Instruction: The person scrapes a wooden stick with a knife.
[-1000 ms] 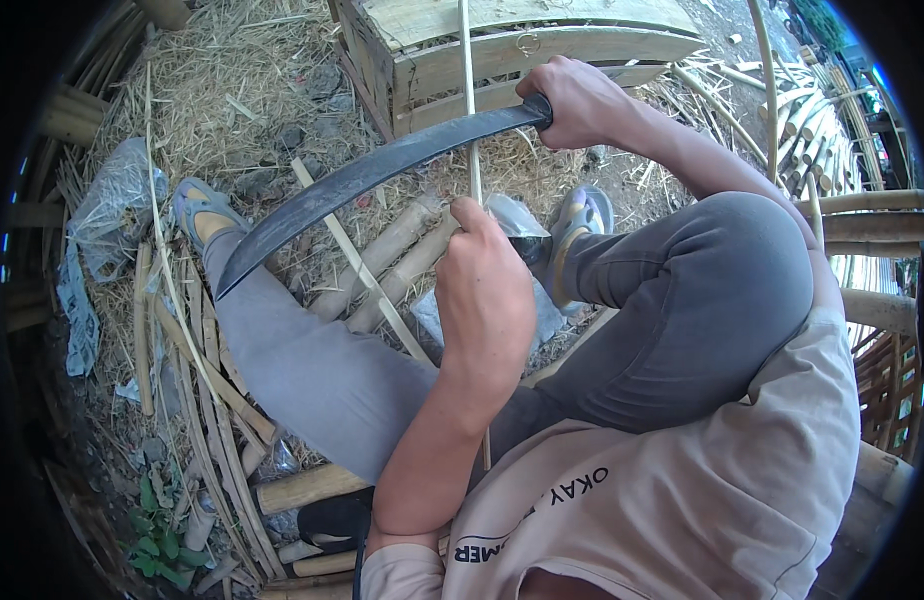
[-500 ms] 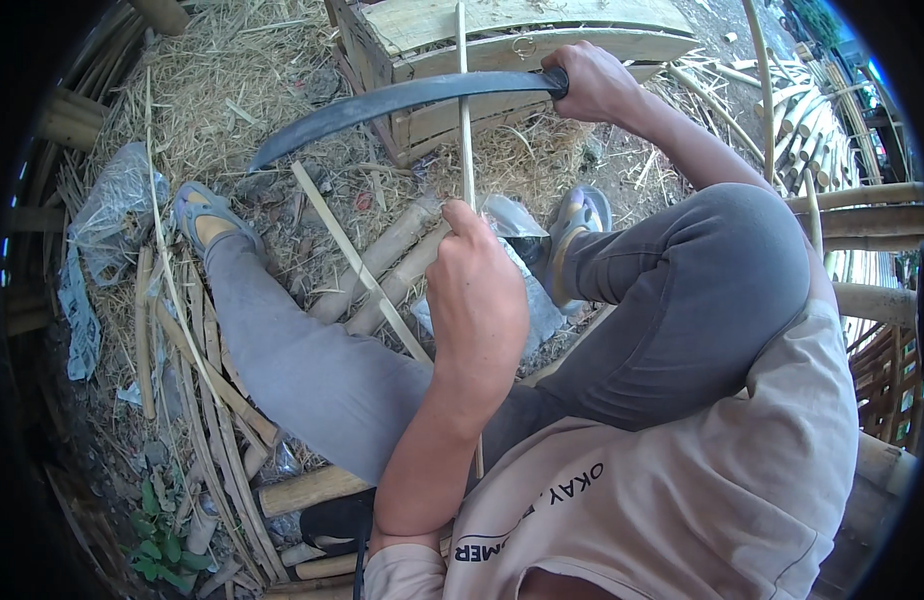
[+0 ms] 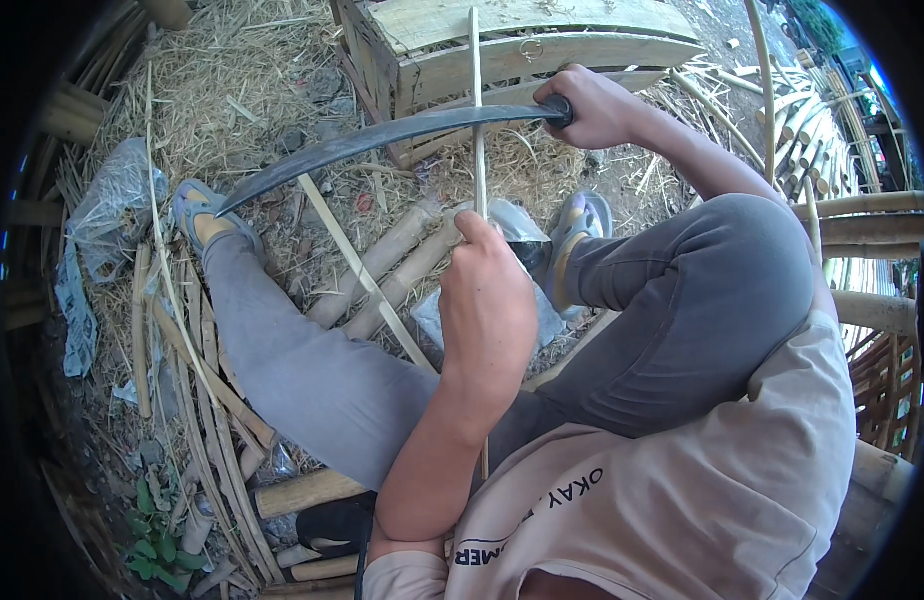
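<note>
At the centre, the person's left hand [image 3: 489, 315] is closed around one slender, straight, pale bamboo-like stick [image 3: 480, 170] pointing to twelve o'clock. At one o'clock, the right hand [image 3: 594, 108] grips firmly one long, curved, dark metal blade [image 3: 362, 138], crossing the stick toward ten o'clock.

We count two hands [image 3: 487, 305], one curved blade [image 3: 382, 132], one hand-held strip [image 3: 480, 165], one slatted crate [image 3: 452, 75], two sandals [image 3: 603, 213] and, between them, two thick bamboo lengths [image 3: 392, 246].
</note>
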A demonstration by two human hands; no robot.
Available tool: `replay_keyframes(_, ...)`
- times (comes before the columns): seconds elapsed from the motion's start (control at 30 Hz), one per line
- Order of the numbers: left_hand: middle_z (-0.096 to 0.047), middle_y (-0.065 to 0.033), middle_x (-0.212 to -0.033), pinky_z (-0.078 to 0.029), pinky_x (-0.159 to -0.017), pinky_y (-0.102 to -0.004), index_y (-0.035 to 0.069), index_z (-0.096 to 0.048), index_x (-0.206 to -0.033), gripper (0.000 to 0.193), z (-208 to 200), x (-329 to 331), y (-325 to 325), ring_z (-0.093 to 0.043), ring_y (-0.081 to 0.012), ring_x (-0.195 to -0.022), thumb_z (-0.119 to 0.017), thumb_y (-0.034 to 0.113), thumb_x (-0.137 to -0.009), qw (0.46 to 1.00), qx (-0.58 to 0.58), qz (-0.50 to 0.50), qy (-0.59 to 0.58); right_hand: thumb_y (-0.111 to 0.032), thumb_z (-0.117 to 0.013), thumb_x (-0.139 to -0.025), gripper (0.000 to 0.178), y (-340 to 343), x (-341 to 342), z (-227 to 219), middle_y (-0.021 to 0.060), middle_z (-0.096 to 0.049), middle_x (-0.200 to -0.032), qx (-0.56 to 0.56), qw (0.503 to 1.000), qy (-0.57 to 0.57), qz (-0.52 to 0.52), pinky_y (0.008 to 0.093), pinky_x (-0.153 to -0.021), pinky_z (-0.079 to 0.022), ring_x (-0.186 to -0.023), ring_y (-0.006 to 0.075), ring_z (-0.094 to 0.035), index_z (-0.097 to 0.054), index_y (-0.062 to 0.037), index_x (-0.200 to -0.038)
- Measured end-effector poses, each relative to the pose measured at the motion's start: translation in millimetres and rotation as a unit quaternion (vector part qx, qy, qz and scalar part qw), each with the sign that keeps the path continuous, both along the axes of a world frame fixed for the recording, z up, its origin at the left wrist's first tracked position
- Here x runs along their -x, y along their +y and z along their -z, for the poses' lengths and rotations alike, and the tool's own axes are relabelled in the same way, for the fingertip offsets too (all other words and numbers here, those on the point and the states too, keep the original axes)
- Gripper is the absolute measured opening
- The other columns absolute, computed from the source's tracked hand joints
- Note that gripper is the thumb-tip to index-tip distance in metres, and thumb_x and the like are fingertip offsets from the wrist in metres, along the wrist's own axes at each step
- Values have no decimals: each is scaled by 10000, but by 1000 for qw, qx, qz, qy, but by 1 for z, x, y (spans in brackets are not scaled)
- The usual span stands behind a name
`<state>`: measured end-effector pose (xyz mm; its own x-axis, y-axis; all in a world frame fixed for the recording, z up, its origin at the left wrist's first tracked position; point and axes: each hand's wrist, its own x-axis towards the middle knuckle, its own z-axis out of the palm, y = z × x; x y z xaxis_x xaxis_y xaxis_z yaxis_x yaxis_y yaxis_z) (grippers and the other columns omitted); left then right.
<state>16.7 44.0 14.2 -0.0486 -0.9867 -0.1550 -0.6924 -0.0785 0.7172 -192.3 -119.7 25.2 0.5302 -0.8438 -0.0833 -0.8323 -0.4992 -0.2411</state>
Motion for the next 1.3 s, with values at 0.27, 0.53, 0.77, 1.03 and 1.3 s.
replay_keyframes(0.27,-627,-279,-689,-510,-545,-515,-85,-479,-1015,190,12,5,4,-667,-458,-679,-458,103,-1032,999,28,-6,16,-61,-611,-621,103,11,-17,3,224,-569,-616,32,999,2,11,499,-587,-454,-659,442,-592,-615,16,-690)
replay_keyframes(0.53,-645,-290,-757,-571,-615,-483,-90,-453,-1034,166,1,0,5,-695,-438,-755,-415,72,-1040,1000,-7,23,-10,-98,-683,-591,325,8,-21,0,212,-695,-780,40,997,57,32,453,-734,-568,-784,391,-688,-736,-11,-900)
replay_keyframes(0.77,-616,-275,-669,-472,-516,-515,-72,-479,-988,172,10,2,9,-659,-447,-658,-439,88,-1035,998,66,-8,9,-98,-687,-589,297,5,-15,2,211,-688,-757,42,996,68,40,457,-733,-563,-776,389,-687,-732,-17,-871)
replay_keyframes(1.03,-619,-273,-679,-468,-517,-513,-74,-485,-1007,173,10,-1,9,-658,-450,-664,-440,90,-1037,998,64,-8,1,-89,-665,-593,235,2,-6,7,212,-654,-707,75,996,33,47,468,-691,-528,-741,410,-653,-702,-5,-810)
replay_keyframes(1.3,-610,-265,-670,-468,-523,-516,-71,-491,-986,172,3,-2,14,-653,-450,-658,-440,86,-1034,999,37,-14,3,-95,-643,-665,245,-32,52,10,240,-702,-822,103,977,57,178,450,-758,-564,-784,389,-698,-725,12,-870)
